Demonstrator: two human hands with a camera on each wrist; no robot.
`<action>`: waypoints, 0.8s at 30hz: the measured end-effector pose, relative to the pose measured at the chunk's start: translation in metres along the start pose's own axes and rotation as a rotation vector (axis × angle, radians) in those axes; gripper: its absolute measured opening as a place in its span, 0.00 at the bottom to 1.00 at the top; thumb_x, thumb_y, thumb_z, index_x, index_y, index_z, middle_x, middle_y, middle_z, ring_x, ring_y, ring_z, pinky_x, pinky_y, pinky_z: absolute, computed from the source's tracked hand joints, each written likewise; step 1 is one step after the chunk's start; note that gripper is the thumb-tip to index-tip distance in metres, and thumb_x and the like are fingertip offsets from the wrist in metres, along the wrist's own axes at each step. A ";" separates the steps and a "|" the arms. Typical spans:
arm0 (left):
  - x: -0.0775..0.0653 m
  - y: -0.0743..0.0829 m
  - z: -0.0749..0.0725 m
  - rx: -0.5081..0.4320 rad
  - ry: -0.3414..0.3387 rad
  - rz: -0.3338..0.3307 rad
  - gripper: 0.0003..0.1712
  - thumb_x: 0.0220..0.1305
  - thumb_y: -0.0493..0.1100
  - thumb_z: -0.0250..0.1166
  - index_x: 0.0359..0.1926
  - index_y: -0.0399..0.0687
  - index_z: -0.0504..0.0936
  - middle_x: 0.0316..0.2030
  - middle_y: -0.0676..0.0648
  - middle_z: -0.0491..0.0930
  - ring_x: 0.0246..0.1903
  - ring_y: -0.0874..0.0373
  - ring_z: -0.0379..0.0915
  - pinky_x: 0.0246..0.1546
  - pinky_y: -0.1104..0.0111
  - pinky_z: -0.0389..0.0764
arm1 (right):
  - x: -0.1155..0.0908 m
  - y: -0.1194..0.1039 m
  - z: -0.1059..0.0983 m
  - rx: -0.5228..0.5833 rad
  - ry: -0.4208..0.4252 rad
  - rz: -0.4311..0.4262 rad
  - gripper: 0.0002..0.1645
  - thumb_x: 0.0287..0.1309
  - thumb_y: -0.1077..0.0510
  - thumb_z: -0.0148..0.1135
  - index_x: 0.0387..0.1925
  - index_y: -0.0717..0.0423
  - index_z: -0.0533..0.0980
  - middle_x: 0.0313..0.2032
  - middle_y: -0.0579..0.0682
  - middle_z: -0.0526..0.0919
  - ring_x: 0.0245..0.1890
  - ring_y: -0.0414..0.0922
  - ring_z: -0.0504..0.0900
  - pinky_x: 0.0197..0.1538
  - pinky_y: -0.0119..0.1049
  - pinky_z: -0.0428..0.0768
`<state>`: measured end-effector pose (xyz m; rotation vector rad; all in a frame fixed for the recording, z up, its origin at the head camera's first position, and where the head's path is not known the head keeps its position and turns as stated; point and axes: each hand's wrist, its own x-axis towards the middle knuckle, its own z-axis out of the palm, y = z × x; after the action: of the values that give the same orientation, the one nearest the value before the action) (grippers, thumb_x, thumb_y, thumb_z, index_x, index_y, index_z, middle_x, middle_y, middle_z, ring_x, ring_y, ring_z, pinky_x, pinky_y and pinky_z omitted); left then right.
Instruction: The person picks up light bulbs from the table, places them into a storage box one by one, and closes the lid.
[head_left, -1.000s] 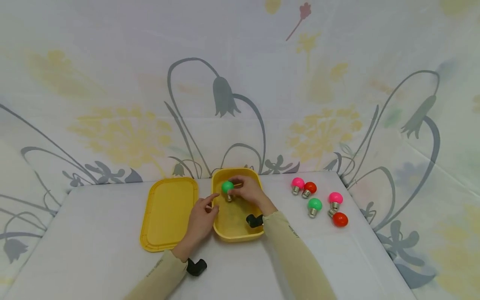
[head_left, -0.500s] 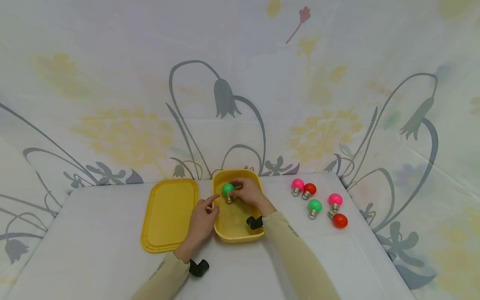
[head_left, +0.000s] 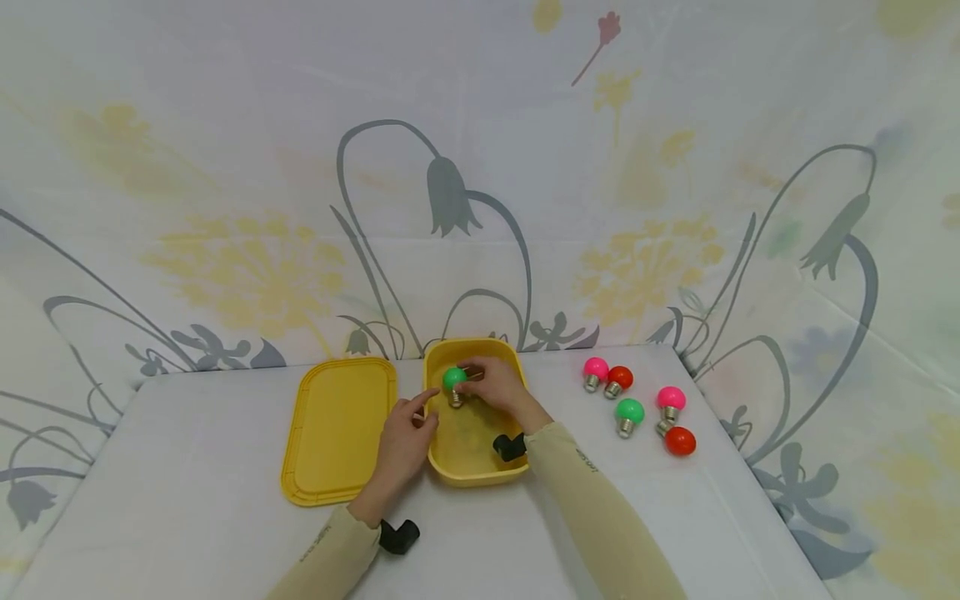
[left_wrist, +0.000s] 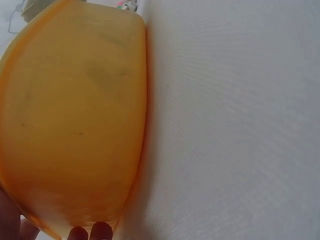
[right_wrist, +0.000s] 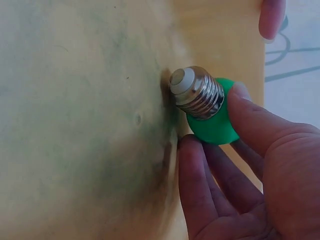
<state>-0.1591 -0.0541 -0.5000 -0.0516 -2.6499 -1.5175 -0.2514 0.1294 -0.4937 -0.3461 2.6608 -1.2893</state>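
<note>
A yellow plastic box (head_left: 461, 454) stands at the table's middle. Inside it, toward the far left corner, my right hand (head_left: 501, 387) pinches a green light bulb (head_left: 454, 379) with a silver screw base. From the right wrist, the bulb's base (right_wrist: 202, 92) points toward the box floor, with thumb and fingers around the green globe. It is hard to tell whether the base touches the box. My left hand (head_left: 403, 440) holds the box's left wall, index finger over the rim. Its fingertips (left_wrist: 101, 230) rest against the outer wall in the left wrist view.
Left of the box lies a flat yellow lid (head_left: 337, 429). On the right side of the white table lie a pink bulb (head_left: 596, 367), a red bulb (head_left: 620, 377), a green bulb (head_left: 629, 411), another pink bulb (head_left: 671, 400) and another red bulb (head_left: 680, 441). A flower-patterned cloth (head_left: 487, 275) hangs behind.
Both hands stay nearly where they were, and the green bulb shifts only very slightly in the right hand's pinch. The slight drift of the scene comes with the head view.
</note>
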 end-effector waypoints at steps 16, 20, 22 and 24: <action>-0.001 -0.001 0.001 -0.005 0.010 0.002 0.21 0.67 0.39 0.62 0.60 0.49 0.81 0.35 0.46 0.70 0.33 0.54 0.70 0.33 0.65 0.72 | -0.004 -0.004 -0.003 0.052 -0.010 -0.025 0.24 0.59 0.59 0.70 0.56 0.61 0.79 0.49 0.56 0.84 0.48 0.52 0.84 0.47 0.39 0.81; -0.002 -0.001 0.001 -0.018 0.007 -0.010 0.21 0.67 0.39 0.62 0.61 0.50 0.81 0.36 0.46 0.70 0.33 0.54 0.70 0.32 0.66 0.72 | -0.005 -0.004 -0.003 0.075 -0.013 -0.051 0.24 0.58 0.61 0.70 0.56 0.62 0.79 0.50 0.57 0.84 0.49 0.53 0.83 0.50 0.41 0.80; -0.002 -0.001 0.001 -0.019 0.008 -0.009 0.21 0.67 0.39 0.62 0.61 0.50 0.81 0.36 0.45 0.70 0.34 0.54 0.70 0.32 0.66 0.72 | -0.005 -0.004 -0.003 0.095 -0.010 -0.052 0.24 0.58 0.62 0.70 0.56 0.62 0.79 0.51 0.57 0.84 0.50 0.53 0.83 0.51 0.42 0.80; -0.002 0.000 0.001 -0.017 0.007 -0.011 0.21 0.67 0.39 0.62 0.61 0.49 0.81 0.37 0.45 0.70 0.34 0.54 0.70 0.32 0.65 0.72 | -0.004 -0.004 -0.003 0.114 -0.005 -0.053 0.23 0.58 0.62 0.70 0.56 0.62 0.79 0.52 0.56 0.83 0.51 0.53 0.83 0.51 0.42 0.80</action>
<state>-0.1575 -0.0534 -0.5002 -0.0331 -2.6367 -1.5401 -0.2476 0.1306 -0.4885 -0.4054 2.5764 -1.4471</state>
